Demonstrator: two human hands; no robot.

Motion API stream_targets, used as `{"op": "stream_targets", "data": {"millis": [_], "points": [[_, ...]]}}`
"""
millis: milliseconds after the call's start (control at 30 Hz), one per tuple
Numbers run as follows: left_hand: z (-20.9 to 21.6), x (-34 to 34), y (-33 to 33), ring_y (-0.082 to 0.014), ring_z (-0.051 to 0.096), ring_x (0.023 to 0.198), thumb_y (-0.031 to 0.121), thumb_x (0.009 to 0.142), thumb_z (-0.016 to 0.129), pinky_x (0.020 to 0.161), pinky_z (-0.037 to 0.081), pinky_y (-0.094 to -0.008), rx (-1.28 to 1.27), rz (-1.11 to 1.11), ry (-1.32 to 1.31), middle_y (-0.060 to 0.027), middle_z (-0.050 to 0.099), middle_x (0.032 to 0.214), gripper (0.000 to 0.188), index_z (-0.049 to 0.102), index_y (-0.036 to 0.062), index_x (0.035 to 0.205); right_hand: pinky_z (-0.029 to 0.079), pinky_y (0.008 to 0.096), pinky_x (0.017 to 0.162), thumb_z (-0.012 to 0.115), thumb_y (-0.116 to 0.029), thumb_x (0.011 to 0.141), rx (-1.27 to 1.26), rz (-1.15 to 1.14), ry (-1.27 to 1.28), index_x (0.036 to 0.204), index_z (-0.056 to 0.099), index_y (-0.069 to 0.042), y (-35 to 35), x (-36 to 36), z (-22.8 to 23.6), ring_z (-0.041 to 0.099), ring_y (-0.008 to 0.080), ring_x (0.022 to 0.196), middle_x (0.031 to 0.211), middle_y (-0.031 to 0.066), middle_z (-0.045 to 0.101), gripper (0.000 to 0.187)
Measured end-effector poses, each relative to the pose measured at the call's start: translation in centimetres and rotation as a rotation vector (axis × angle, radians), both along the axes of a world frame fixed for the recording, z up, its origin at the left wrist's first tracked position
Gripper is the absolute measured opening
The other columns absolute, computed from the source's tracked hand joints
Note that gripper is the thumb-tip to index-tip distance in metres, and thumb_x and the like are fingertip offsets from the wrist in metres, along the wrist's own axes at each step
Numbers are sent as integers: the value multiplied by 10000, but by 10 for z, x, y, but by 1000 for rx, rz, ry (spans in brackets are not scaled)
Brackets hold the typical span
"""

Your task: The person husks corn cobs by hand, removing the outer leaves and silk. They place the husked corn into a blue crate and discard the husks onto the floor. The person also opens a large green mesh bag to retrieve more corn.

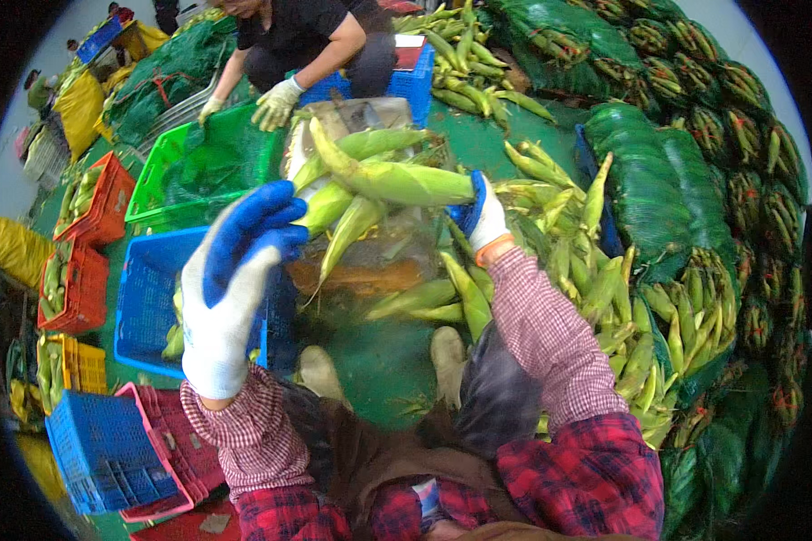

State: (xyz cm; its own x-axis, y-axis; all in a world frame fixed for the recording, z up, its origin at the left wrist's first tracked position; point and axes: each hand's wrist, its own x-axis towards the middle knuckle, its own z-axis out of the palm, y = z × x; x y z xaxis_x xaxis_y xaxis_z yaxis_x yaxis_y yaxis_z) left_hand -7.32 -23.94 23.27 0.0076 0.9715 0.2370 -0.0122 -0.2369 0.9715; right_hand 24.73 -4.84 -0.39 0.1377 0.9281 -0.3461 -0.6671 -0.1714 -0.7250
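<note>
My right hand (484, 215), in a white glove with blue coating, is closed round the thick end of a green ear of corn (410, 183) in its husk. The ear lies level in the air, its narrow tip bending up to the left. My left hand (235, 279), gloved the same way, is raised with fingers apart and slightly curled, holding nothing. More ears of corn (347, 230) lie behind the held one on a low, worn stand (370, 279). Below my left hand is a blue crate (144, 316) with some corn in it.
A heap of corn (604, 298) spreads at my right, with green net sacks (668, 180) stacked beyond it. A co-worker's gloved hands (278, 104) are at a bright green crate (189, 167) ahead. Red crates (86, 279) and stacked blue crates (108, 451) line the left.
</note>
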Motion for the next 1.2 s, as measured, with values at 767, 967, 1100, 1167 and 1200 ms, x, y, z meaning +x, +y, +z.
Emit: {"op": "stream_targets", "data": {"millis": [767,967,1100,1167,1200], "points": [[-361,-194,-104,-263,612,1025,343,833,762,864,510,-455,-634,873,-592,-104,620,1218,558,582,113,1308,590,366,700,639,-439,935,88,47,10,1131,615,-154,5,23,-6,665,247,899,1038,69,682,347],[-428,-189,-59,-300,614,945,5,778,686,846,523,-469,-354,1394,-413,-139,596,1209,648,441,58,1375,587,371,782,662,-404,929,29,117,120,1118,632,-115,5,24,-4,662,260,970,1100,86,683,347],[-437,-206,-66,-290,605,880,-35,771,602,799,524,-463,-314,1378,-464,-125,596,1129,601,466,68,1347,559,371,877,631,-351,960,91,171,127,1135,627,-106,-6,14,12,643,250,1047,1135,87,678,302],[-446,-216,-67,-285,595,854,-27,769,606,781,521,-451,-289,1366,-458,-116,592,1097,582,477,70,1328,565,370,868,628,-346,963,138,171,90,1133,627,-103,-1,10,8,642,251,1050,1136,92,678,296],[-447,-216,-67,-265,583,793,-22,770,599,732,519,-435,-306,1387,-486,-100,588,1019,540,493,76,1290,571,367,857,626,-341,965,153,166,78,1133,627,-106,-1,8,8,646,251,1044,1135,92,677,289]]}}
